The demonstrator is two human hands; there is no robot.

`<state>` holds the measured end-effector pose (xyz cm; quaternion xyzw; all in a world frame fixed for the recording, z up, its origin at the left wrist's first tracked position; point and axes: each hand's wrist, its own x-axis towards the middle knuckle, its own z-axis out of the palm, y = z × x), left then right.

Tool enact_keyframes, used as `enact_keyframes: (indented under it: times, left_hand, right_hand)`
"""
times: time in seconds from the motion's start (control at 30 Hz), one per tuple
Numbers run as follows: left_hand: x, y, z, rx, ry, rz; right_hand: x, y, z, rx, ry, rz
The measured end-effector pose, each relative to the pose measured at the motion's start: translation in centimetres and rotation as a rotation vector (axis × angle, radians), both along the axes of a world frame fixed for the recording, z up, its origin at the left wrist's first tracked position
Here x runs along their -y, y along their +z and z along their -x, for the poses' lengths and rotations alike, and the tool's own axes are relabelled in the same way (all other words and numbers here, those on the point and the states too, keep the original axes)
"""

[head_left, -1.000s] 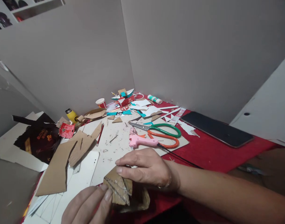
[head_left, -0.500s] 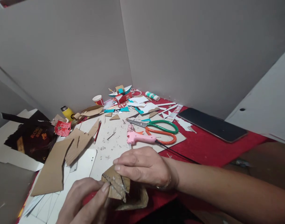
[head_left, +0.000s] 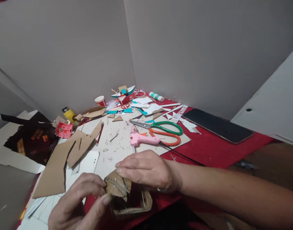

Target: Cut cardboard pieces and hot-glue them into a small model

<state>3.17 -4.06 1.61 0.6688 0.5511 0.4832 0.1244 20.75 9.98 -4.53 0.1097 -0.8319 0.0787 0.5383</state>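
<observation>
Left hand (head_left: 76, 199) has shifted leftward, grip pinching cardboard piece (head_left: 117, 187) at desk's (head_left: 208, 147) near edge; right hand (head_left: 146, 169) clasps its top. Glue gun (head_left: 142, 139), scissors (head_left: 164, 129) beyond, unobstructed.

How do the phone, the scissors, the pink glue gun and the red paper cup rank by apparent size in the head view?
1. Phone
2. Scissors
3. Pink glue gun
4. Red paper cup
The cup stands farthest back, so it may look smaller than it is.

One scissors (head_left: 160, 129); one glue gun (head_left: 142, 139); one phone (head_left: 217, 125)
</observation>
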Motion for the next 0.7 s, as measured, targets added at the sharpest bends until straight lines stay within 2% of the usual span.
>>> enact_keyframes:
  times: [0.1,0.17,0.27,0.33,0.43,0.53,0.67,0.7]
  left_hand:
    - [-0.4,-0.3,-0.4,0.011,0.016,-0.005]
    - [-0.8,-0.9,-0.6,0.028,0.068,-0.074]
    - [-1.3,-2.0,-0.3,0.017,0.214,-0.133]
    - [-1.9,-2.4,0.4,0.065,0.285,-0.006]
    - [-3.0,-2.4,1.8,0.368,0.319,0.134]
    - [-4.4,-1.8,2.3,0.666,0.233,0.242]
    - [-5.3,-1.7,0.5,1.049,-0.067,0.685]
    - [-5.4,-1.9,-0.2,1.13,-0.118,0.755]
  right_hand:
    - [0.3,-0.2,0.3,0.009,0.021,0.027]
    - [0.7,-0.2,0.5,0.057,0.018,0.135]
    - [1.1,0.1,1.0,0.179,-0.01,0.508]
    - [0.8,0.4,1.2,0.253,-0.007,0.782]
    - [-0.2,1.0,1.3,0.335,0.054,1.118]
    - [-1.2,1.4,1.2,0.398,0.13,1.251]
    - [-1.6,1.2,1.5,0.464,0.191,1.253]
    - [-1.6,1.0,1.6,0.465,0.188,1.251]
